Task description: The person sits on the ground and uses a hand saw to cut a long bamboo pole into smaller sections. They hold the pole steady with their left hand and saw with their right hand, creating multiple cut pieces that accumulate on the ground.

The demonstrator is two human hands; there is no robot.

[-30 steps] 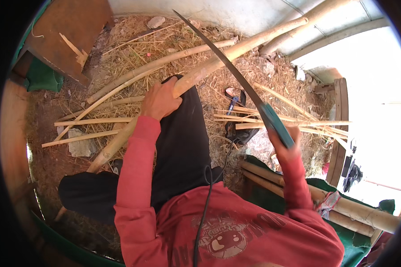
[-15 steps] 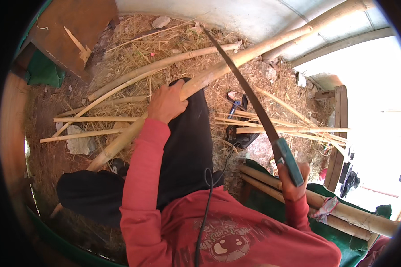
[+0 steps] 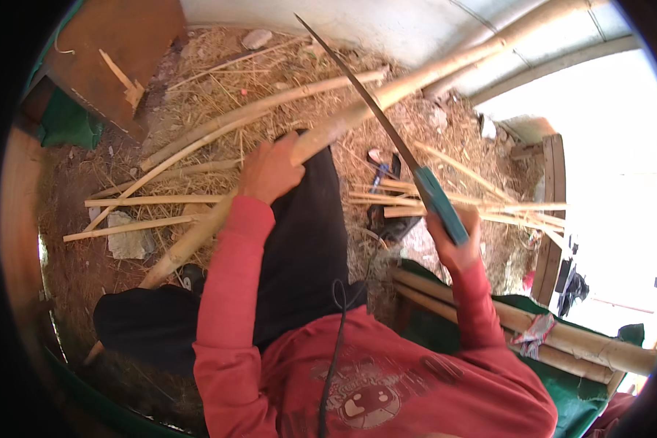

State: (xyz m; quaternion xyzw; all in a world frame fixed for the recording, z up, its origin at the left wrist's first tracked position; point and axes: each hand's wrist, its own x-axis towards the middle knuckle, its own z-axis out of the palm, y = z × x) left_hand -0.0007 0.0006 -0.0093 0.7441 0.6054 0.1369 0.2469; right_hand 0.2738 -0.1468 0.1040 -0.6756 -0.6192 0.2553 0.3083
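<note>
Centrally, a long bamboo pole (image 3: 333, 131) runs obliquely from the lower left to the upper right, passing across the raised knee of a dark trouser leg (image 3: 299, 233). The left hand (image 3: 271, 171) is closed over the pole at the knee, with the fingers wrapped about its far side. The right hand (image 3: 458, 239), to the right of the knee, is closed firmly around the teal handle of a handsaw (image 3: 441, 206). The saw's narrow dark blade (image 3: 396, 134) points up and to the left, crossing the pole in this view beyond the left hand; whether its teeth touch the surface cannot be told. Split bamboo strips (image 3: 482, 208) lie on the straw-strewn ground (image 3: 197, 55) at right, beside the saw handle. At left, a pale stone (image 3: 130, 239) lies near further strips. At lower right, two thick poles (image 3: 598, 350) rest over green cloth (image 3: 562, 398).
</note>
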